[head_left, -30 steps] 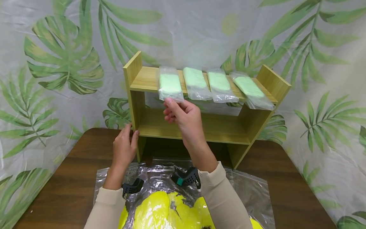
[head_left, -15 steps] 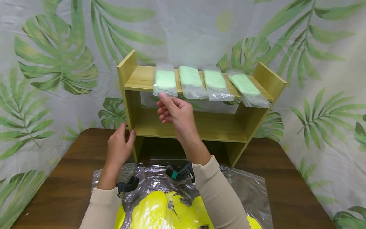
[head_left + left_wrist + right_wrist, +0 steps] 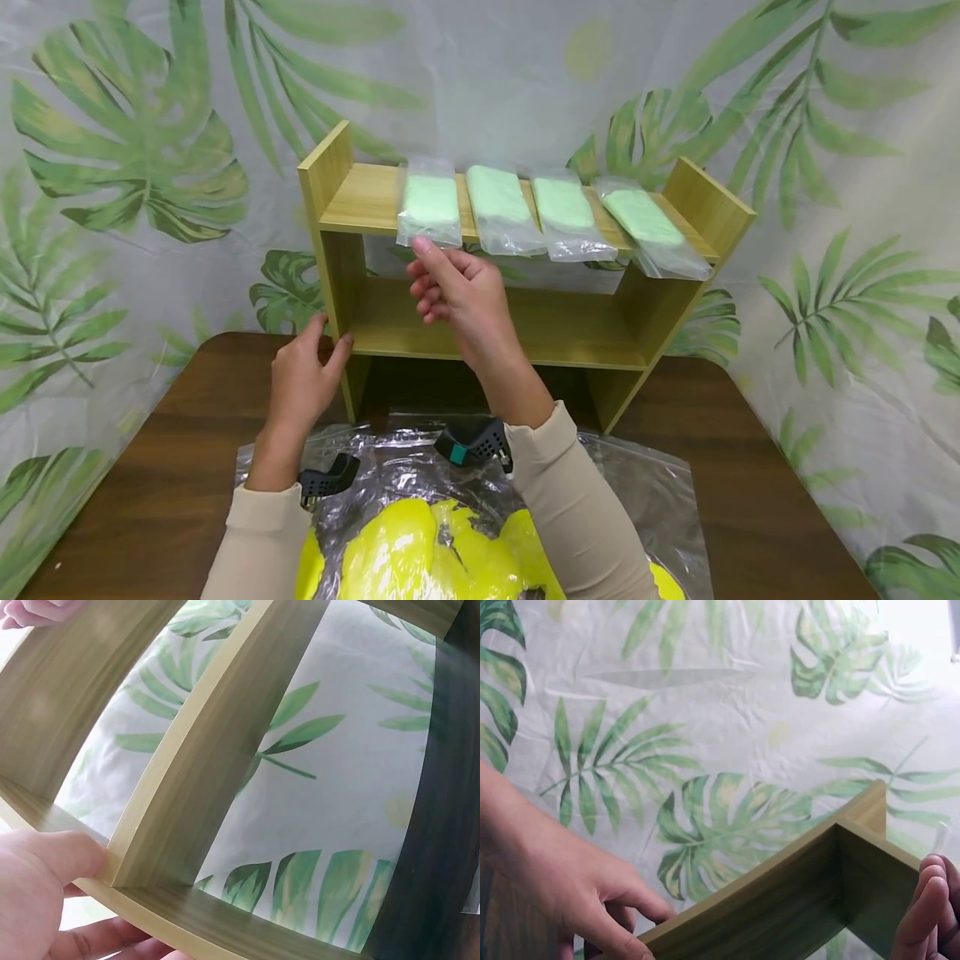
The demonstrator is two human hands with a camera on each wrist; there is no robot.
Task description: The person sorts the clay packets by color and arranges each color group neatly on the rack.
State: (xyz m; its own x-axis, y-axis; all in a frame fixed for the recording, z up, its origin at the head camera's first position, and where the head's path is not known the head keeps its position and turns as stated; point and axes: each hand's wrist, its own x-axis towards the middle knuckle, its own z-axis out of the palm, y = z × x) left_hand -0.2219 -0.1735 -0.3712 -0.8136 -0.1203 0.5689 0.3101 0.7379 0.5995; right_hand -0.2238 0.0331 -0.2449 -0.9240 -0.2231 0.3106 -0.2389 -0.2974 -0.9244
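Note:
In the head view, a wooden two-tier shelf [image 3: 487, 321] stands on the table. My left hand [image 3: 303, 375] grips its left side panel; in the left wrist view the thumb [image 3: 64, 855] lies over the panel's edge with fingers on the outer side. On the top board, clear plastic bags with pale green blocks inside lie in a row, their lower ends overhanging the front edge. My right hand [image 3: 468, 296] pinches the bottom edge of the leftmost bag [image 3: 431, 202] between thumb and fingers. Its other fingers are curled. The right wrist view cuts this hand off at the edge.
Beside the leftmost bag lie the second bag [image 3: 498, 204], the third bag [image 3: 566, 208] and the rightmost bag [image 3: 648, 221]. A large clear plastic bag [image 3: 637, 483] with bright yellow material [image 3: 397, 542] covers the table [image 3: 750, 517] front. A leaf-patterned cloth [image 3: 502, 75] hangs behind.
The head view has shifted, so the shelf and hands sit further left in it. The gap between my left thumb and fingers looks slightly wider. My right hand stays at the leftmost bag.

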